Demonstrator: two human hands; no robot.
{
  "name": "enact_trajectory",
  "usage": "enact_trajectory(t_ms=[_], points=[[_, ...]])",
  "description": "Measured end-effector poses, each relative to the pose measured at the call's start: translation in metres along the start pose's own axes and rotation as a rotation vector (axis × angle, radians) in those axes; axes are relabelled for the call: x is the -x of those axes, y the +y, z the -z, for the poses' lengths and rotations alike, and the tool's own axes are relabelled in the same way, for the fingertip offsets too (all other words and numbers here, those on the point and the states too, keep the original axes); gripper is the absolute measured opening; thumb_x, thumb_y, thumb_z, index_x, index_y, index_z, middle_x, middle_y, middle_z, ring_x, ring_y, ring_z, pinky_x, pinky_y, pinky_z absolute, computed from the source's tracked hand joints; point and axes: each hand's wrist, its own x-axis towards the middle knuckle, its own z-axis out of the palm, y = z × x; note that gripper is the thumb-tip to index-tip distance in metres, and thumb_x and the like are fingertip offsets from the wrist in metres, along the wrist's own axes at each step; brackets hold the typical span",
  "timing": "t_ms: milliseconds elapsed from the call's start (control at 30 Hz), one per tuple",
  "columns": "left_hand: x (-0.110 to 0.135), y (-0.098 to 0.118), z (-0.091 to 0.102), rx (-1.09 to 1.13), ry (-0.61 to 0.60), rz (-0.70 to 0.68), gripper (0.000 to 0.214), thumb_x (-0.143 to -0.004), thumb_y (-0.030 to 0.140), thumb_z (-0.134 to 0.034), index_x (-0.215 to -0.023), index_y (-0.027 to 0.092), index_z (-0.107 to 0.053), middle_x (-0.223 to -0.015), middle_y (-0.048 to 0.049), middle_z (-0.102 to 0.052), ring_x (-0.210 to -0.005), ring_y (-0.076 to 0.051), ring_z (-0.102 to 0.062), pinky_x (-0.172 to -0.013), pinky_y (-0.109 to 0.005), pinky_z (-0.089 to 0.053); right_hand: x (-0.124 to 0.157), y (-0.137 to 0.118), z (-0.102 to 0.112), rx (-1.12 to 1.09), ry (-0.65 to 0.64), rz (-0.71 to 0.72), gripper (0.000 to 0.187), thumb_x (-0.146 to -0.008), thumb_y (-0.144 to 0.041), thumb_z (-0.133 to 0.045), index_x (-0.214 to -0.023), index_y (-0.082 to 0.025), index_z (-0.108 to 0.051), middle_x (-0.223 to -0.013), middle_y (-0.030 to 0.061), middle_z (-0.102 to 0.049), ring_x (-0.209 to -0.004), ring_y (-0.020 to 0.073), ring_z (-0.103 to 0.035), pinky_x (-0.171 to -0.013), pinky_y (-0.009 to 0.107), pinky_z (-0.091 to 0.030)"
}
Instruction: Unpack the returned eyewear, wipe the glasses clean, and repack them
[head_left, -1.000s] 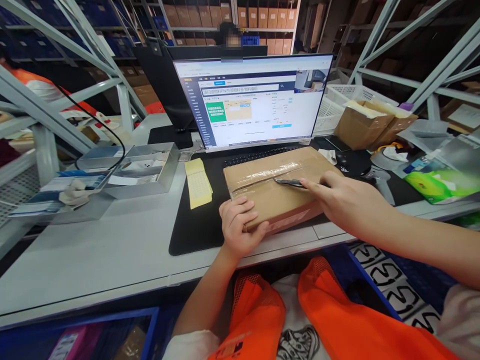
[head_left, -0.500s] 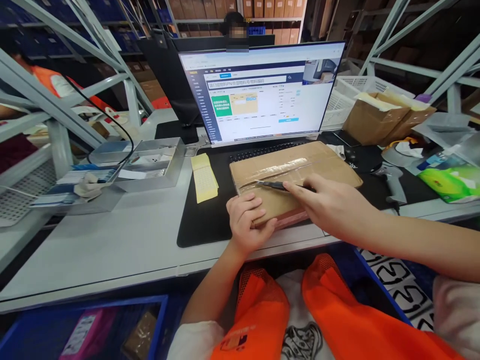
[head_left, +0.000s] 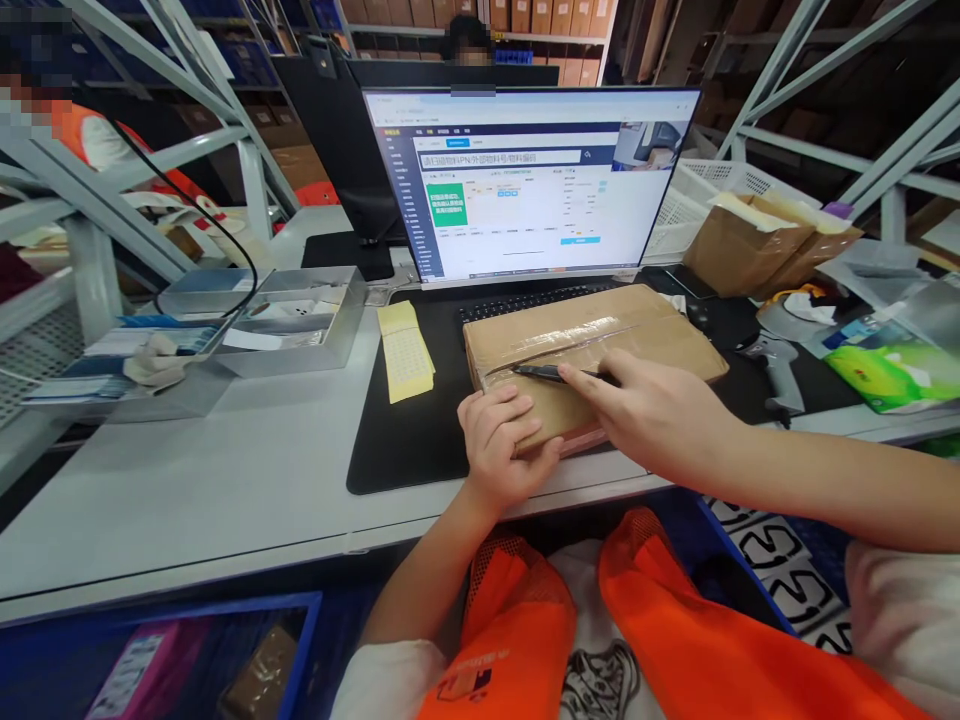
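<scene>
A taped cardboard box [head_left: 652, 330] lies flat on the black desk mat [head_left: 409, 450], in front of the monitor. My left hand [head_left: 501, 440] grips the box's near left corner, its fingers over the top. In my right hand [head_left: 637, 400] is a dark utility knife [head_left: 546, 373], its tip at the left part of the taped seam. The blade's end is too small to make out clearly. Left of the box, a pad of yellow label sheets [head_left: 406, 352] rests on the mat.
Behind the box stand a keyboard [head_left: 532, 300] and a lit monitor [head_left: 517, 220]. A barcode scanner [head_left: 776, 370] and a green packet [head_left: 892, 375] lie to the right. Grey trays [head_left: 300, 325] with papers sit left. Blue bins [head_left: 307, 640] are below the desk edge.
The knife tip has shifted slightly along the seam toward the left end, with my right hand moving the same way. My left hand stays on the box corner. The camera view has moved a little.
</scene>
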Motion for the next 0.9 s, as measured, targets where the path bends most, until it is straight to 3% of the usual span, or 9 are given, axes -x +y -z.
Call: enact_trajectory(t_ms=[133,300,533,633,733,900], points=[[0.001,0.002,0.001,0.0,-0.012,-0.004,0.025,-0.083,0.035,-0.076,-0.096,0.025,-0.057,-0.099,-0.0063,-0.072,-0.105,-0.028,-0.07,-0.092,-0.05,-0.054,-0.005,-0.002,-0.001,-0.009,-0.014,0.004,0.051,-0.099,-0.022,-0.05,-0.15,-0.017,-0.053,-0.101,0.0136,-0.064,-0.07,0.0172,-0.054,-0.058,0.029,-0.029],[0.002,0.002,0.003,0.002,-0.027,-0.031,0.026,-0.083,0.036,-0.077,-0.096,0.023,-0.058,-0.098,-0.007,-0.072,-0.105,-0.028,-0.07,-0.094,-0.051,-0.052,0.01,0.014,0.0,-0.018,-0.037,-0.079,0.052,-0.097,-0.015,-0.049,-0.148,-0.021,-0.056,-0.1,0.0111,-0.065,-0.068,0.015,-0.053,-0.059,0.028,-0.028],[0.0,-0.002,0.005,-0.002,-0.042,-0.014,0.026,-0.085,0.038,-0.076,-0.098,0.025,-0.058,-0.097,-0.0063,-0.072,-0.105,-0.028,-0.071,-0.092,-0.05,-0.055,0.039,0.054,-0.002,0.077,-0.043,-0.255,0.049,-0.097,-0.021,-0.048,-0.144,-0.021,-0.06,-0.1,0.0118,-0.064,-0.069,0.016,-0.055,-0.055,0.03,-0.024],[0.0,-0.004,0.006,-0.024,-0.052,-0.019,0.026,-0.085,0.04,-0.075,-0.097,0.025,-0.058,-0.097,-0.006,-0.072,-0.104,-0.028,-0.072,-0.092,-0.05,-0.055,0.057,0.081,-0.005,0.102,-0.108,-0.378,0.048,-0.1,-0.025,-0.044,-0.145,-0.019,-0.061,-0.1,0.014,-0.064,-0.066,0.0167,-0.055,-0.054,0.031,-0.022],[0.001,-0.004,0.006,-0.029,-0.067,-0.029,0.026,-0.084,0.039,-0.076,-0.097,0.024,-0.058,-0.096,-0.0067,-0.072,-0.104,-0.029,-0.072,-0.091,-0.051,-0.055,0.08,0.11,-0.016,0.061,-0.109,-0.483,0.047,-0.105,-0.032,-0.038,-0.142,-0.019,-0.064,-0.1,0.0145,-0.065,-0.067,0.0185,-0.056,-0.056,0.032,-0.025],[-0.006,-0.001,0.016,-0.039,-0.118,-0.067,0.023,-0.081,0.035,-0.077,-0.092,0.025,-0.06,-0.094,-0.0065,-0.074,-0.099,-0.029,-0.073,-0.091,-0.051,-0.053,0.111,0.139,-0.048,-0.103,-0.02,-0.509,0.05,-0.106,-0.04,-0.036,-0.142,-0.021,-0.065,-0.103,0.0141,-0.066,-0.079,0.0244,-0.062,-0.064,0.034,-0.04]])
